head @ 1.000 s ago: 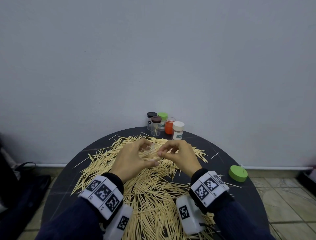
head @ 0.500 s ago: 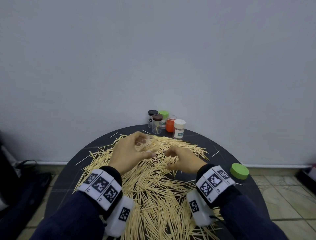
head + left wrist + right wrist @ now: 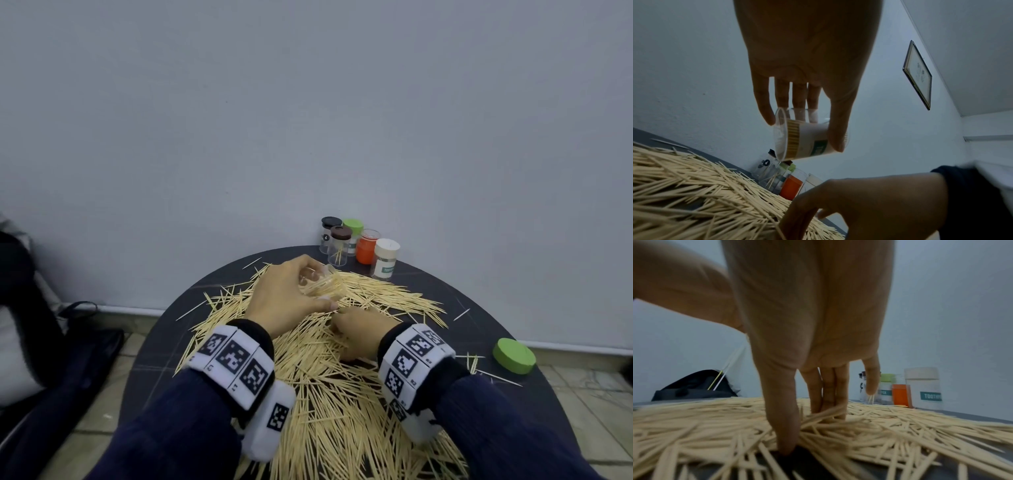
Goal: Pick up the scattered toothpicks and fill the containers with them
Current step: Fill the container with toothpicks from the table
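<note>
The toothpicks (image 3: 838, 426) blur where the right hand's fingers (image 3: 785, 426) dig.

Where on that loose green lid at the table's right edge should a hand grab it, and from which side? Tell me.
Take the green lid by its short side wall, thumb and fingers on opposite sides of the round rim, coming straight down from above. It lies flat near the table edge with only a few stray toothpicks beside it, so a top approach looks open. The right hand is the nearer one.
</note>
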A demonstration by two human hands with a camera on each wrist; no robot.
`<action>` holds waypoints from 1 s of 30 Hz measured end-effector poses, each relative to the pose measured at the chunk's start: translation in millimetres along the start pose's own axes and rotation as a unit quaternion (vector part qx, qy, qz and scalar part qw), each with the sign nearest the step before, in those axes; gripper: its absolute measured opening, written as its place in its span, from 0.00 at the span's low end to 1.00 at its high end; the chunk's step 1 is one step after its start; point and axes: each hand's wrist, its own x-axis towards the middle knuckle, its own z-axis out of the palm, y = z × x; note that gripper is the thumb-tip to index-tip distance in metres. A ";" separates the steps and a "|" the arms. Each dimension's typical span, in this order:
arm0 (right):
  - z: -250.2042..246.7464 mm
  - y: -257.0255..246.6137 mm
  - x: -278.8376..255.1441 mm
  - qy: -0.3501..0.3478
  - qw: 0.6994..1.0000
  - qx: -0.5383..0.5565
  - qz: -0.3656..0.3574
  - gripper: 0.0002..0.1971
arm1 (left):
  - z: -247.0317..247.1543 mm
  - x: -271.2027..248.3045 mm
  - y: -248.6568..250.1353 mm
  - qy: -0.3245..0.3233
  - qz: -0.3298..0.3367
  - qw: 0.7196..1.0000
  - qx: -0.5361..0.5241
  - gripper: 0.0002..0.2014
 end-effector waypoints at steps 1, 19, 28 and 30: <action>-0.5 -0.9 0.3 0.004 1.000 -0.006 -0.004 0.24 | -0.8 -0.3 1.2 -0.002 -0.001 1.000 0.001 0.26; 0.4 -12.2 -6.9 -0.085 0.996 0.030 0.012 0.20 | -5.0 -4.7 9.6 -0.024 -0.008 1.000 0.010 0.29; -8.2 5.4 -18.7 -0.050 0.989 0.133 0.030 0.17 | -4.2 -3.7 9.1 -0.024 -0.001 1.000 0.017 0.29; -9.0 8.9 -20.2 -0.046 0.988 0.143 0.023 0.15 | -3.8 -3.9 8.6 -0.023 -0.001 1.000 0.014 0.29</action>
